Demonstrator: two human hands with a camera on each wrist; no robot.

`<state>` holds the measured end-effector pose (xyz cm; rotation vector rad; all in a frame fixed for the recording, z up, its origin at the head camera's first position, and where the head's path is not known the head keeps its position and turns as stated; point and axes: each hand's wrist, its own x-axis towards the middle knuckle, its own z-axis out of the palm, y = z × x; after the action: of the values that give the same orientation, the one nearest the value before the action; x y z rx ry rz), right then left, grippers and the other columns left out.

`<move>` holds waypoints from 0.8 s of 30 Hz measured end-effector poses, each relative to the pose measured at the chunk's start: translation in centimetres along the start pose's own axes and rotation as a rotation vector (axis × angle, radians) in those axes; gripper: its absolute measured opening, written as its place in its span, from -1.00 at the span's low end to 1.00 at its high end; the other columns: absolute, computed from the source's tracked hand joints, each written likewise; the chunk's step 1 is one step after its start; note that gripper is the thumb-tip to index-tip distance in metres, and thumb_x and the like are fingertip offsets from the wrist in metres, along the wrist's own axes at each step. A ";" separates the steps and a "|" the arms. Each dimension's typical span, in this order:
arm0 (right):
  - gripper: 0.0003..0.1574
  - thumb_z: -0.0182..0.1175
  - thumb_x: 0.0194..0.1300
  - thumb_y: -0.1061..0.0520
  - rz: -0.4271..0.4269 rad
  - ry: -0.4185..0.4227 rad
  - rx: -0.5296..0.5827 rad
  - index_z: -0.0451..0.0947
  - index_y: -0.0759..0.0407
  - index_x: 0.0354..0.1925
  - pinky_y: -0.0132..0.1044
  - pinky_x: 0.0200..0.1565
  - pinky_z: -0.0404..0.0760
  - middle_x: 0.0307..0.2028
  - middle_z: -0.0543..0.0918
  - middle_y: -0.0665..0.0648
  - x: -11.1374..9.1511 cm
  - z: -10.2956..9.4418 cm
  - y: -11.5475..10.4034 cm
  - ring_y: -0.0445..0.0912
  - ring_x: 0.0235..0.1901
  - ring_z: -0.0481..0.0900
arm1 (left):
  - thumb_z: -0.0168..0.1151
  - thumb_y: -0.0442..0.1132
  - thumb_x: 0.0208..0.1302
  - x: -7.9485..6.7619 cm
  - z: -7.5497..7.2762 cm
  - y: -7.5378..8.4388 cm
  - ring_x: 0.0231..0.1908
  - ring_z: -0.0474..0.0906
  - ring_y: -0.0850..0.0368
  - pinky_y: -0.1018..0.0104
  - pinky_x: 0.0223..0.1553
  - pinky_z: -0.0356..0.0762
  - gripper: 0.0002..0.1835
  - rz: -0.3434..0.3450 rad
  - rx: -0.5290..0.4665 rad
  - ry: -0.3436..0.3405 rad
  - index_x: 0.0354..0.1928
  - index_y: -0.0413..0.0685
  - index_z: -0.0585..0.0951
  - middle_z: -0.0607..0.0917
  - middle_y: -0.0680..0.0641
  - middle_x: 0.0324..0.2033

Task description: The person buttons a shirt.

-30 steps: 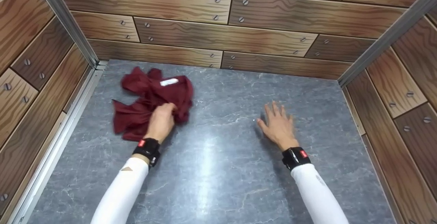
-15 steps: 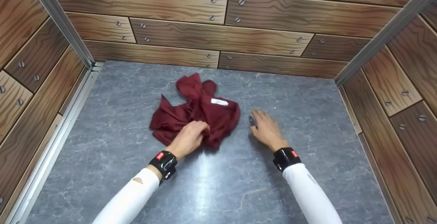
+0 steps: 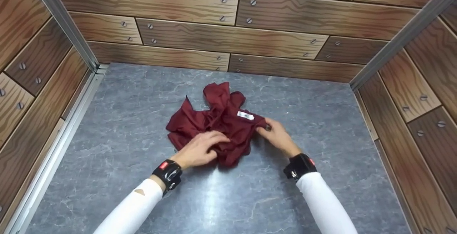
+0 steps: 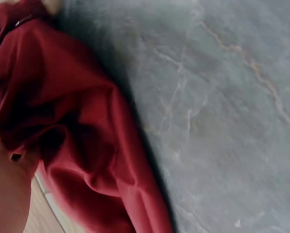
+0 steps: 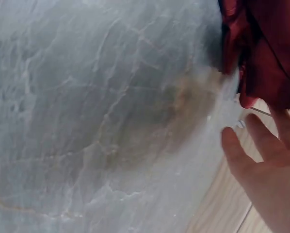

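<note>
A crumpled dark red garment (image 3: 232, 134) with a white label (image 3: 245, 115) lies on the grey marbled surface, between my hands. My left hand (image 3: 200, 148) rests over its near left part, fingers loosely extended and thumb apart from them. The left wrist view shows the garment's folds (image 4: 87, 111) beside part of that hand. At the garment's right edge, my right hand (image 3: 280, 136) pinches the cloth between thumb and forefinger. Its other fingers (image 5: 261, 138) spread away below the cloth in the right wrist view.
The grey marbled surface (image 3: 314, 109) is bounded by wood-patterned panels at the back (image 3: 192, 34), left (image 3: 43, 95) and right (image 3: 403, 95). Metal profiles run up both back corners. A bright light reflection lies on the surface in front of the garment.
The garment has moved right and toward me, drawn by my left hand, whose fingers have since loosened. My right hand was spread flat apart from it and now pinches its right edge.
</note>
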<state>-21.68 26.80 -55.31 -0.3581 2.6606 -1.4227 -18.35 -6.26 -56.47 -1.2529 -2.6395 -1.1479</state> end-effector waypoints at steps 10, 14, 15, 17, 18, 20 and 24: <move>-0.78 0.21 0.48 0.19 -0.122 0.121 0.014 0.57 0.22 0.04 -0.08 0.08 0.53 -0.10 0.68 0.13 -0.6 -1.8 -2.5 -0.03 -0.03 0.59 | 0.38 -0.07 0.27 0.5 -3.7 -2.3 0.48 0.20 -0.24 -0.39 0.38 0.09 -0.31 -0.408 0.068 0.146 0.40 -0.15 0.47 0.38 -0.19 0.45; -0.80 0.18 0.52 0.15 -0.163 0.137 -0.044 0.52 0.20 0.04 -0.12 -0.07 0.51 -0.18 0.64 0.10 -0.6 -1.6 -3.2 -0.04 -0.15 0.56 | 0.44 0.02 0.19 0.9 -3.1 -3.1 0.58 -0.14 -0.37 -0.58 0.37 -0.26 -0.14 -0.521 0.129 -0.079 0.50 -0.12 0.39 0.19 -0.21 0.57; -0.79 0.17 0.53 0.14 -0.173 0.144 -0.073 0.51 0.19 0.05 -0.11 -0.11 0.51 -0.20 0.64 0.11 -0.6 -1.5 -3.3 -0.03 -0.18 0.56 | 0.46 0.02 0.18 1.0 -2.9 -3.2 0.58 -0.15 -0.37 -0.59 0.36 -0.30 -0.19 -0.523 0.152 -0.106 0.46 -0.10 0.45 0.20 -0.20 0.57; -0.79 0.17 0.54 0.12 -0.192 0.166 -0.142 0.50 0.16 0.06 -0.05 -0.15 0.54 -0.21 0.67 0.13 -0.6 -1.3 -3.4 0.00 -0.22 0.60 | 0.47 -0.03 0.20 1.0 -2.4 -3.4 0.57 -0.11 -0.37 -0.61 0.35 -0.33 -0.37 -0.489 0.208 -0.120 0.30 -0.09 0.61 0.27 -0.21 0.54; -0.79 0.17 0.54 0.11 -0.198 0.178 -0.178 0.49 0.14 0.06 -0.01 -0.17 0.55 -0.21 0.69 0.14 -0.6 -1.2 -3.4 0.02 -0.24 0.62 | 0.47 -0.06 0.20 1.1 -2.2 -3.4 0.56 -0.05 -0.36 -0.61 0.35 -0.32 -0.48 -0.457 0.240 -0.105 0.19 -0.07 0.68 0.33 -0.21 0.51; -0.79 0.16 0.55 0.08 -0.200 0.201 -0.235 0.50 0.11 0.07 0.06 -0.18 0.58 -0.18 0.73 0.17 -0.6 -1.2 -3.4 0.07 -0.23 0.67 | 0.45 -0.11 0.25 1.2 -2.0 -3.5 0.54 0.09 -0.32 -0.60 0.36 -0.27 -0.69 -0.379 0.290 -0.041 -0.01 -0.05 0.74 0.46 -0.19 0.42; -0.78 0.15 0.56 0.06 -0.207 0.226 -0.284 0.52 0.05 0.10 0.12 -0.13 0.62 -0.09 0.76 0.18 -0.7 -1.6 -3.4 0.12 -0.13 0.74 | 0.34 -0.21 0.36 1.7 -2.2 -3.5 0.24 0.57 -0.20 -0.42 0.35 0.17 -0.90 -0.274 0.299 0.180 -0.16 -0.03 0.65 0.74 -0.15 0.03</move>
<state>-20.80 26.43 -51.57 -0.5408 3.1008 -1.1948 -22.49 -7.87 -56.47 -0.7227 -2.7678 -0.7984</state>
